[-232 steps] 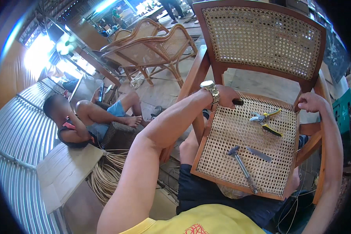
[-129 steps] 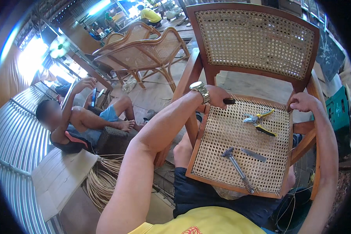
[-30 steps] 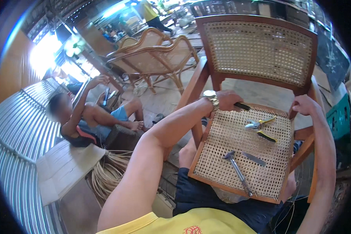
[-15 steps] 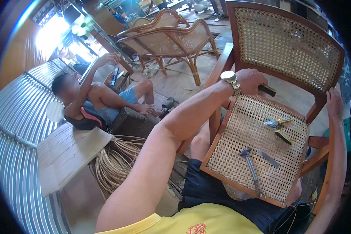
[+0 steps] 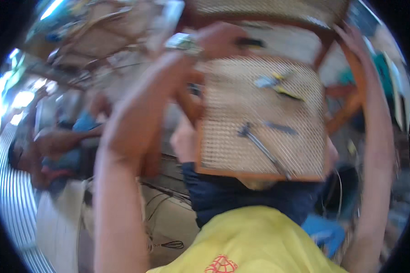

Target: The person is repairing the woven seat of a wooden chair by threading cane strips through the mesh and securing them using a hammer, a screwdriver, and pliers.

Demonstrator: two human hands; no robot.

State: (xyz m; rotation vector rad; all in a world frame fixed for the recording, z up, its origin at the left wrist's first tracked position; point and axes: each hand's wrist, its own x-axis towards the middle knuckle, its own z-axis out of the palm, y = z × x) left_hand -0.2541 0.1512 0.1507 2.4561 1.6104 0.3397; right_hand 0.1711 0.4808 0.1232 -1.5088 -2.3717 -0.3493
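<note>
A wooden chair with a woven cane seat (image 5: 232, 109) stands in front of me, over my legs. My left hand (image 5: 221, 38), below a wristwatch, is closed around a short dark object (image 5: 250, 42) at the seat's far left edge; its kind is blurred. My right hand (image 5: 351, 40) grips the chair's frame near the far right corner, its fingers smeared by motion. On the seat lie cutters with yellow and black handles (image 5: 274, 83), a flat grey blade (image 5: 281, 128) and a small hammer (image 5: 265, 151). The cane backrest (image 5: 273, 8) is cut off by the picture's upper edge.
At the left another person (image 5: 54, 141) sits low, beside a corrugated metal sheet (image 5: 7, 168). Rattan furniture (image 5: 105, 34) stands behind. A cardboard sheet (image 5: 57, 218) lies near my left arm. A blue item (image 5: 323, 232) is at lower right.
The view has swung, so the chair and both hands appear farther left and higher, with blur. The left hand keeps the dark object. Seat tools lie in the same arrangement.
</note>
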